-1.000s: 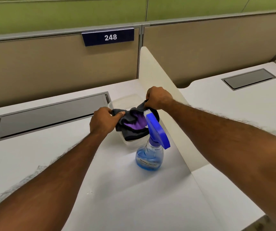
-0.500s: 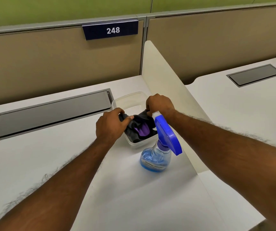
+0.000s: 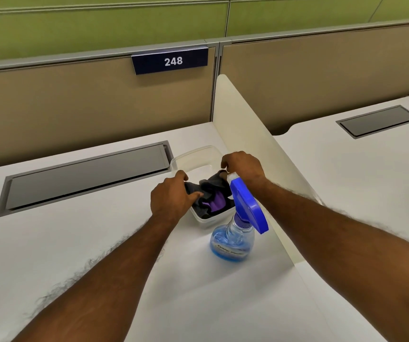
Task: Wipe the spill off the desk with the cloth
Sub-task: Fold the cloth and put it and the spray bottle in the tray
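**Both hands in the tub, on the cloth**

At the back right of the white desk (image 3: 50, 243), hard against the cream divider (image 3: 252, 134), sits a clear plastic tub (image 3: 193, 156), and both hands are over it. Left hand (image 3: 171, 197) is at the tub's left rim, thumb and fingers pinched onto the near edge of the dark grey cloth (image 3: 210, 186). Right hand (image 3: 244, 165) hovers over the far right side, fingers curled down; they reach the cloth's upper corner, though I cannot tell whether they actually clamp it. Cloth lies bunched inside the tub, a purple patch showing in its folds. Just in front stands a spray bottle (image 3: 233, 243), upright, blue liquid inside, blue trigger head overlapping the tub's near corner. Sign 248 (image 3: 171, 60) is up on the partition.
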A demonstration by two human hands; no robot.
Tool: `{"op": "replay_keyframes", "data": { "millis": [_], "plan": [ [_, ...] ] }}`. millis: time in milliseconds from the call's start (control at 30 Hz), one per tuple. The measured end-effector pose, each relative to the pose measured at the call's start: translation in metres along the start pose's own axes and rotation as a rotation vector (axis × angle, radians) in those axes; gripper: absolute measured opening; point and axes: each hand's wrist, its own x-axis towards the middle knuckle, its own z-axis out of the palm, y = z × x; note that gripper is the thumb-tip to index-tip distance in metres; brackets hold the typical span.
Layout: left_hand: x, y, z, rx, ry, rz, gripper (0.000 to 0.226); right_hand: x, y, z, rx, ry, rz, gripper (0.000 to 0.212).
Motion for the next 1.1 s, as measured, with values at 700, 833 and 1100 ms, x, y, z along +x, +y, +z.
{"op": "replay_keyframes", "data": {
  "millis": [700,833,1100],
  "plan": [
    [-0.061,-0.003,0.009,-0.704,-0.230,-0.212,0.079,-0.199,-0.016,0.035,1.018,0.170,0.039,0.057],
    [-0.061,-0.002,0.009,-0.742,-0.252,-0.199,0.078,-0.191,-0.013,0.023,0.992,0.161,0.069,0.045],
    [-0.062,-0.004,0.014,-0.752,-0.281,-0.192,0.078,-0.154,-0.006,-0.075,1.027,0.181,-0.147,0.036]
  ]
}}
